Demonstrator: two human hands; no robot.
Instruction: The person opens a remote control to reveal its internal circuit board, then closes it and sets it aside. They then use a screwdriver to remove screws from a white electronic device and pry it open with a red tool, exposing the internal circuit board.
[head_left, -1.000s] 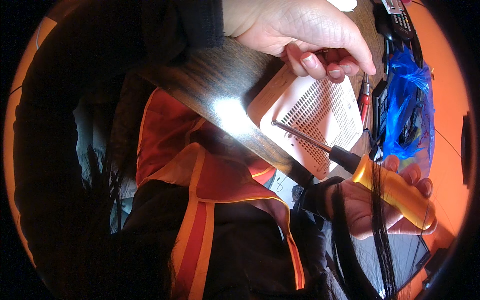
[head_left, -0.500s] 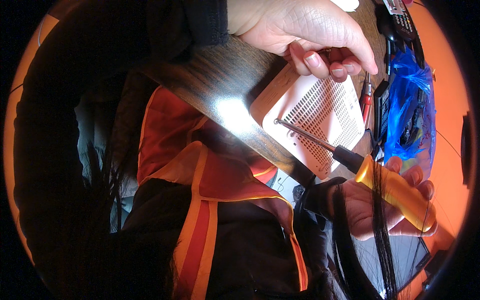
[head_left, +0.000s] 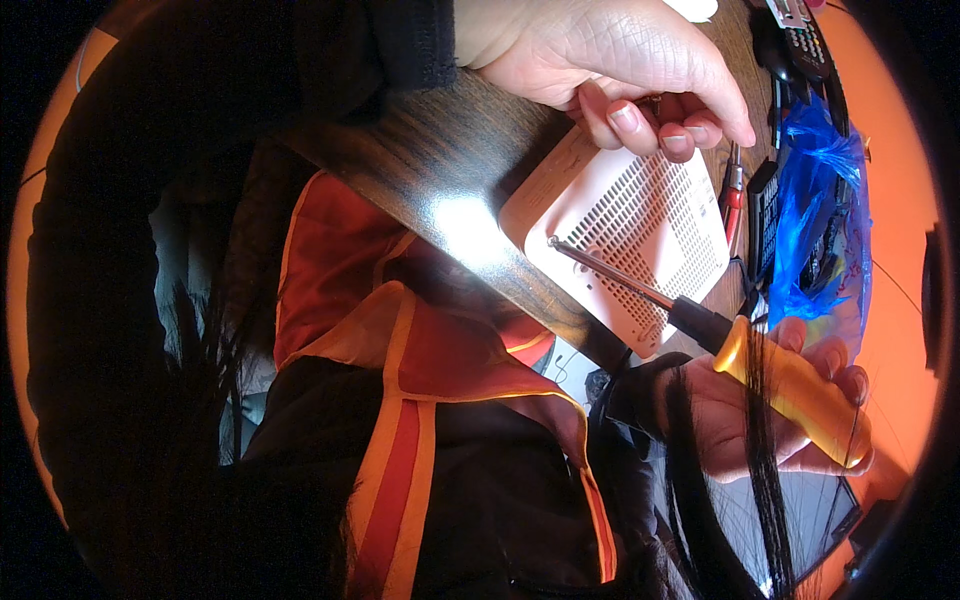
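In my right hand (head_left: 735, 425) is a screwdriver (head_left: 785, 390) with a yellow and black handle, the fingers wrapped loosely round it. Its metal shaft slants up and left, and the tip meets a hole near the corner of a white vented plastic box (head_left: 690, 235). That box lies on the dark wooden table (head_left: 440, 150) with its slotted face showing. My left hand (head_left: 630, 70) hangs over the box's far end, fingers curled. Whether those fingertips touch the box or pinch something small, I cannot make out. Strands of dark hair cross in front of my right hand.
Beyond the box lies a red-handled tool (head_left: 735, 200). Further right are a blue feathery bundle (head_left: 800, 220), a black keyboard-like object (head_left: 763, 225) and a remote control (head_left: 805, 50). Red and orange cloth (head_left: 440, 350) drapes below the table's edge. An orange wall (head_left: 895, 300) stands at right.
The screwdriver's handle has shifted very slightly down and right with my right hand. Its tip stays at the same hole; my left hand and the box look unmoved.
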